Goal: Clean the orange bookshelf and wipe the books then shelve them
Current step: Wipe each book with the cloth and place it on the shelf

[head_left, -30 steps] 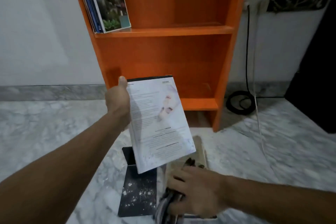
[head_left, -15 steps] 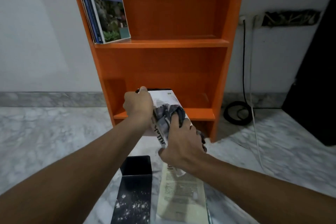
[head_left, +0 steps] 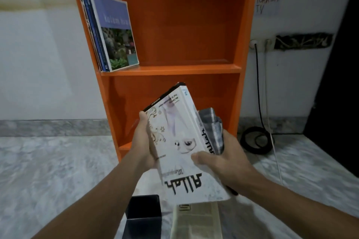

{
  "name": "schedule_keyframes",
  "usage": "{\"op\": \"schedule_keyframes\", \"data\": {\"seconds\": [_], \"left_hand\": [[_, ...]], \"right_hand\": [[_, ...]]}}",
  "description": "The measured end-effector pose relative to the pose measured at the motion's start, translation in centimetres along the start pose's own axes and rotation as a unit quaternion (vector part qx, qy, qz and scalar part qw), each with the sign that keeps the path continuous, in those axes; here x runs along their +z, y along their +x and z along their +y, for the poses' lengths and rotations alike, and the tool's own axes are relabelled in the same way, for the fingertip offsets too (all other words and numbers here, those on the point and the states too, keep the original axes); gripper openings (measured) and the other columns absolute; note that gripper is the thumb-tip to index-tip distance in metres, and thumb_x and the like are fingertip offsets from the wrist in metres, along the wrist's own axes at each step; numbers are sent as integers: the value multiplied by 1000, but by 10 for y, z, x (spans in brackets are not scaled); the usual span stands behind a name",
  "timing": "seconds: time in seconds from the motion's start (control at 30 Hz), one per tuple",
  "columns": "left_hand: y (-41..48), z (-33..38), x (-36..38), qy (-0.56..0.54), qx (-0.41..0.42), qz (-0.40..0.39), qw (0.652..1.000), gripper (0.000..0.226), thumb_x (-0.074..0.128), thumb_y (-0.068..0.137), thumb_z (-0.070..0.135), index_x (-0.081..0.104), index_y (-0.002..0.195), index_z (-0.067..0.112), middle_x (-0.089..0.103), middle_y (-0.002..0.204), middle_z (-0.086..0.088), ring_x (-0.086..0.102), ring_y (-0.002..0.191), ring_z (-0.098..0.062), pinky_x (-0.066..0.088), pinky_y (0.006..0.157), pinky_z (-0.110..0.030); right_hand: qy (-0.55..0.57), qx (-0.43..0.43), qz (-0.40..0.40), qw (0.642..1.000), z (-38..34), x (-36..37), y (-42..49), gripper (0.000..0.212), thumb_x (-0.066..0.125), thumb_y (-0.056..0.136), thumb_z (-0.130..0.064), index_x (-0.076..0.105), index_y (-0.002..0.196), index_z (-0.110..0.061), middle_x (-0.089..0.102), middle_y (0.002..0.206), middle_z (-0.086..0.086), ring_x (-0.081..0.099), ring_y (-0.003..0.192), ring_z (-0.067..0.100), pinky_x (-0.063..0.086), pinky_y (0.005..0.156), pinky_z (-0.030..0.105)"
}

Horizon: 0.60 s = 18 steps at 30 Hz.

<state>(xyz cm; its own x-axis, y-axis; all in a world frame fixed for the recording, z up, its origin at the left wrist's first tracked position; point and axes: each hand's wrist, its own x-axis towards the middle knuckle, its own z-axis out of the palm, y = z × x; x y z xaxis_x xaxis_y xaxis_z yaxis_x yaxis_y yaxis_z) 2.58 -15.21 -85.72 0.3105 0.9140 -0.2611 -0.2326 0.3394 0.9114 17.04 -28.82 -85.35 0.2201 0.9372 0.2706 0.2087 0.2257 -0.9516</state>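
I hold a white book (head_left: 180,137) with black lettering in front of the orange bookshelf (head_left: 174,70), its front cover facing me upside down. My left hand (head_left: 144,141) grips its left edge, thumb on the cover. My right hand (head_left: 219,159) grips the spine side, thumb on the cover, with a grey striped cloth (head_left: 211,128) bunched between its fingers and the book. Several blue books (head_left: 108,31) lean against the left wall of the upper shelf. On the floor below lie a black book (head_left: 143,217) and a yellowish book (head_left: 196,221).
The shelf stands on a marble floor (head_left: 48,170) against a white wall. A coiled black cable (head_left: 256,139) lies on the floor to the right of the shelf, running up to a wall socket (head_left: 254,43). A dark object (head_left: 338,83) fills the right edge.
The book has been turned over from its back cover to its front cover. My right hand, which picked up the cloth and rubbed the book, now grips the spine side with the cloth behind.
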Motion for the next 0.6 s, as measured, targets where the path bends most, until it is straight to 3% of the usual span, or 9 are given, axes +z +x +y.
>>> {"op": "schedule_keyframes", "data": {"seconds": [0.1,0.2,0.27,0.33,0.43,0.5,0.6], "left_hand": [[3,0,-3,2,51,-6,999,69,31,91,72,71,113,21,76,103,-12,74,91,-33,56,82,-49],[6,-3,-2,30,67,64,995,62,42,89,72,74,100,19,77,91,-10,75,85,-33,56,88,-52],[3,-3,-1,56,62,98,992,62,45,89,72,74,93,18,78,85,-8,74,83,-32,55,91,-51],[5,-2,0,64,72,117,988,63,45,88,73,73,94,17,78,83,-7,74,84,-30,55,91,-48],[8,3,0,39,86,152,984,79,45,74,86,69,107,18,77,93,-11,73,89,-33,55,89,-48],[10,10,-7,19,98,193,976,73,44,78,82,67,107,19,77,91,-9,75,83,-30,58,83,-44],[8,22,-24,52,144,270,950,63,43,89,73,63,103,14,68,82,-2,65,72,-20,51,68,-32]], "right_hand": [[16,2,-17,1000,-3,4,-7,28,71,87,-20,59,110,-11,75,91,4,74,80,19,58,63,26],[15,10,129,991,-17,-4,20,26,60,91,-42,63,99,-16,69,73,0,67,64,10,53,58,25],[43,-26,212,976,-39,-17,50,20,57,95,-42,62,99,-24,69,82,-1,68,73,10,54,69,30],[35,-80,148,985,-48,-20,72,10,57,96,-37,60,105,-33,70,104,-4,67,97,14,51,88,39],[-55,-122,48,990,-9,-4,50,21,57,98,-23,58,113,-38,65,114,-12,61,103,3,48,87,24],[-165,-180,11,970,30,-5,11,27,50,99,-21,58,122,-33,59,124,-14,57,111,0,49,90,21],[-343,-199,-129,909,73,-33,-36,40,47,84,-23,63,121,-25,49,136,-16,55,118,6,46,95,16]]}}
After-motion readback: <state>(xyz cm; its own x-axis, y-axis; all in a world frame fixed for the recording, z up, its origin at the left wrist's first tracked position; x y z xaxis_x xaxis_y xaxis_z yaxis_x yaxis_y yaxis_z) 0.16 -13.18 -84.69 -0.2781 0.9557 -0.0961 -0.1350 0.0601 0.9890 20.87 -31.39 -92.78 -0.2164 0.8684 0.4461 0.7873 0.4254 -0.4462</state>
